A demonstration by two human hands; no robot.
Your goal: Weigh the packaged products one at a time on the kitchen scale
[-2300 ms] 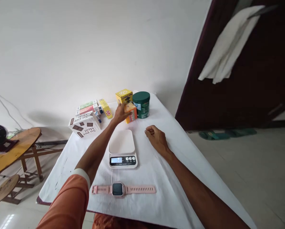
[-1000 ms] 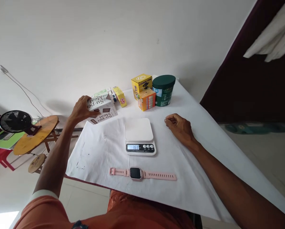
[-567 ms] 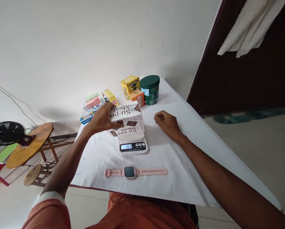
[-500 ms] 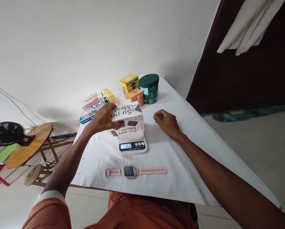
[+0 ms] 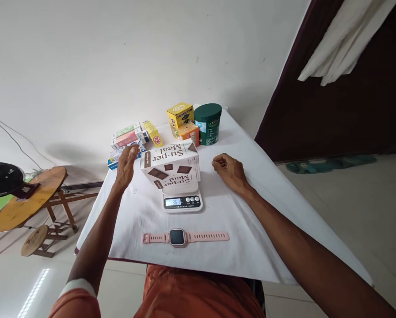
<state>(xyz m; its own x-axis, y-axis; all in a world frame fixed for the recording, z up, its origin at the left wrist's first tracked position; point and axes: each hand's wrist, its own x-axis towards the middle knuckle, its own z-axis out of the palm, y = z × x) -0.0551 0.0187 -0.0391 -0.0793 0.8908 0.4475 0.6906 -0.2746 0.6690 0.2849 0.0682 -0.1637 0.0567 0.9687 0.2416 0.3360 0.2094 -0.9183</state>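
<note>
A white "Su-per Meal" box (image 5: 171,165) sits on the white kitchen scale (image 5: 182,199), whose display is lit. My left hand (image 5: 125,165) hovers just left of the box, fingers stretched out, holding nothing. My right hand (image 5: 229,169) rests on the white tablecloth (image 5: 251,221) right of the scale, its fingers curled into a loose fist with nothing visible in them. A pink smartwatch (image 5: 184,237) lies flat on the cloth in front of the scale.
At the table's far end stand a yellow box (image 5: 179,115), a small orange box (image 5: 188,132), a green tub (image 5: 207,123) and several flat cartons (image 5: 128,138). A round wooden table (image 5: 25,203) with a fan, plus a stool, is at left. Green slippers (image 5: 320,164) lie on the floor at right.
My left hand carried the Su-per Meal box from the far left of the table onto the scale, then let go and drew back to the left. My right hand stayed put.
</note>
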